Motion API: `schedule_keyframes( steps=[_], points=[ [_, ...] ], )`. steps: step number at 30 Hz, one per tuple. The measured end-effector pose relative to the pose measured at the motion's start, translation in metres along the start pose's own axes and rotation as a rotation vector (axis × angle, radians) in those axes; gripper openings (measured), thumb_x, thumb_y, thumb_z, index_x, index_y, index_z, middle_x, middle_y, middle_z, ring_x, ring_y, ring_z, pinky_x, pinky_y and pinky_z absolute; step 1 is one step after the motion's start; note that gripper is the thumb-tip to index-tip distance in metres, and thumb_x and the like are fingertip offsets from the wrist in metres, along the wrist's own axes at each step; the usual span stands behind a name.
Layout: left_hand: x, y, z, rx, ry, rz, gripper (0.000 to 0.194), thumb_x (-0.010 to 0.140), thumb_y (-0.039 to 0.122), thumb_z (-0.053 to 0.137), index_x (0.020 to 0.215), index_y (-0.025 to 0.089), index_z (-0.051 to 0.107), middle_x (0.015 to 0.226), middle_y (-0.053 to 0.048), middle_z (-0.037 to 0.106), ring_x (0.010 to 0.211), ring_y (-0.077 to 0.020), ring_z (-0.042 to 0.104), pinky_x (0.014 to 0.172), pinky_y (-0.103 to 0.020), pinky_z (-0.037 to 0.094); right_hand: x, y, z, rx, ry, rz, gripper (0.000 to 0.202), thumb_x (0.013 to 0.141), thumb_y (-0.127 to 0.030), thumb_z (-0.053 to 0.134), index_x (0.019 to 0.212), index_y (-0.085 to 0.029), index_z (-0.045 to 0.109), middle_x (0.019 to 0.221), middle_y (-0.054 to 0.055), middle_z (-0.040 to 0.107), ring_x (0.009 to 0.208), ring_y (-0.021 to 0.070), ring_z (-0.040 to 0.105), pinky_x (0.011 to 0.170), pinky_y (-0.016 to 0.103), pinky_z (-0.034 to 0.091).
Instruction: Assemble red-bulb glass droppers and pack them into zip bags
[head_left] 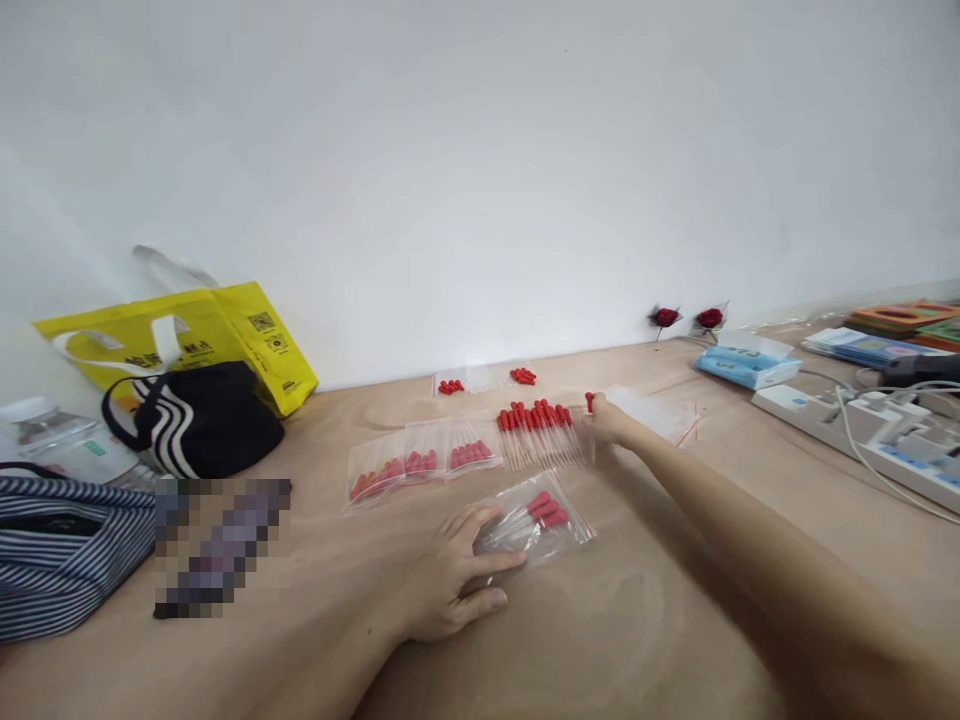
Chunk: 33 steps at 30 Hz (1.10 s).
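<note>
My left hand (459,575) lies with its fingers apart on the lower left edge of a clear zip bag (566,545), which holds a few red-tipped droppers (546,508). Farther out, my right hand (606,420) pinches a red-tipped dropper (589,402) at the right end of a row of loose droppers (536,418) with thin clear stems. Left of that row, several filled bags (427,450) overlap. Behind my right hand lie flat clear bags (656,412).
Two bags with red pieces (480,378) lie near the wall. A yellow bag (225,320), black pouch (217,420) and striped bag (67,560) stand left. A tissue pack (746,362) and power strip (862,435) lie right.
</note>
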<state>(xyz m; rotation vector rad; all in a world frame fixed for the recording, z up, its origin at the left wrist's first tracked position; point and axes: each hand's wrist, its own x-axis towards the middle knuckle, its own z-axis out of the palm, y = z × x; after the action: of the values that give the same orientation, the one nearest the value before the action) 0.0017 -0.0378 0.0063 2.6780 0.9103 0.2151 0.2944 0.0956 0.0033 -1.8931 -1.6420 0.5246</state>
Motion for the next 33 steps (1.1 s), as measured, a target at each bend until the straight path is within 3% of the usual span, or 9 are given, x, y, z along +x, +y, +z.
schedule_keyframes(
  steps=[2, 5, 9, 15, 20, 25, 27, 30, 33],
  points=[
    [0.000, 0.000, 0.000, -0.003, 0.000, 0.001, 0.039, 0.081, 0.039, 0.050, 0.121, 0.037, 0.046, 0.134, -0.004, 0.030, 0.123, -0.0296, 0.026, 0.097, -0.049, 0.029, -0.017, 0.007, -0.003, 0.128, 0.014, -0.034, 0.055, 0.073, -0.018, 0.044, 0.124, -0.005, 0.027, 0.072, 0.006, 0.057, 0.053, 0.0135, 0.054, 0.050, 0.023, 0.042],
    [0.001, -0.001, 0.000, -0.012, 0.017, 0.014, 0.039, 0.081, 0.036, 0.052, 0.120, 0.037, 0.048, 0.130, -0.004, 0.033, 0.122, -0.0297, 0.028, 0.096, -0.048, 0.031, -0.049, 0.015, 0.003, 0.570, 0.086, -0.074, 0.067, 0.074, -0.025, 0.042, 0.130, -0.017, 0.005, 0.073, -0.003, 0.049, 0.041, 0.0092, 0.047, 0.041, 0.023, 0.042],
    [0.002, -0.002, 0.001, -0.046, 0.052, 0.053, 0.038, 0.081, 0.034, 0.052, 0.119, 0.036, 0.049, 0.122, -0.005, 0.037, 0.116, -0.0266, 0.034, 0.096, -0.045, 0.032, -0.083, 0.012, 0.022, 0.964, 0.114, -0.033, 0.061, 0.070, -0.031, 0.050, 0.119, -0.025, 0.014, 0.068, -0.008, 0.043, 0.045, 0.0095, 0.052, 0.047, 0.026, 0.048],
    [0.002, 0.000, 0.001, -0.056, 0.062, 0.038, 0.037, 0.081, 0.034, 0.052, 0.117, 0.037, 0.050, 0.120, -0.005, 0.035, 0.115, -0.0264, 0.034, 0.097, -0.046, 0.031, -0.091, -0.004, 0.037, 1.217, -0.004, 0.061, 0.044, 0.069, -0.037, 0.056, 0.097, -0.026, 0.025, 0.064, -0.008, 0.050, 0.052, 0.0124, 0.058, 0.052, 0.029, 0.051],
    [0.002, 0.001, 0.000, -0.043, 0.019, -0.008, 0.038, 0.080, 0.037, 0.053, 0.118, 0.039, 0.049, 0.134, -0.003, 0.022, 0.120, -0.0299, 0.029, 0.097, -0.048, 0.029, -0.096, -0.009, 0.038, 1.208, -0.185, 0.087, 0.032, 0.069, -0.040, 0.056, 0.086, -0.023, 0.034, 0.062, -0.007, 0.055, 0.042, 0.0082, 0.054, 0.043, 0.021, 0.045],
    [0.002, -0.002, 0.002, -0.081, 0.018, 0.002, 0.037, 0.081, 0.037, 0.052, 0.118, 0.037, 0.049, 0.138, -0.001, 0.016, 0.124, -0.0298, 0.023, 0.100, -0.047, 0.026, -0.095, -0.007, 0.034, 0.957, -0.455, -0.006, 0.032, 0.064, -0.042, 0.061, 0.079, -0.019, 0.044, 0.036, -0.013, 0.041, 0.022, 0.0044, 0.032, 0.024, 0.015, 0.019],
    [0.002, -0.002, 0.002, -0.088, 0.012, 0.002, 0.037, 0.081, 0.037, 0.051, 0.118, 0.037, 0.049, 0.138, -0.001, 0.016, 0.124, -0.0295, 0.023, 0.100, -0.047, 0.025, -0.094, -0.007, 0.034, 0.891, -0.524, -0.013, 0.033, 0.063, -0.043, 0.063, 0.079, -0.016, 0.051, 0.039, -0.009, 0.048, 0.023, 0.0031, 0.032, 0.025, 0.015, 0.019],
    [0.002, -0.003, 0.002, -0.091, 0.013, 0.005, 0.037, 0.081, 0.038, 0.051, 0.118, 0.036, 0.050, 0.139, -0.001, 0.016, 0.124, -0.0299, 0.023, 0.100, -0.048, 0.026, -0.095, -0.009, 0.038, 0.856, -0.597, -0.019, 0.037, 0.064, -0.045, 0.063, 0.080, -0.011, 0.061, 0.053, -0.001, 0.061, 0.031, 0.0044, 0.043, 0.030, 0.016, 0.029],
    [0.002, -0.003, 0.002, -0.095, 0.020, 0.007, 0.036, 0.081, 0.038, 0.051, 0.117, 0.036, 0.050, 0.138, -0.001, 0.019, 0.124, -0.0298, 0.023, 0.099, -0.048, 0.026, -0.096, -0.011, 0.041, 0.857, -0.630, -0.041, 0.035, 0.061, -0.043, 0.065, 0.079, -0.012, 0.064, 0.057, 0.001, 0.063, 0.040, 0.0079, 0.052, 0.036, 0.018, 0.037]
  ],
)
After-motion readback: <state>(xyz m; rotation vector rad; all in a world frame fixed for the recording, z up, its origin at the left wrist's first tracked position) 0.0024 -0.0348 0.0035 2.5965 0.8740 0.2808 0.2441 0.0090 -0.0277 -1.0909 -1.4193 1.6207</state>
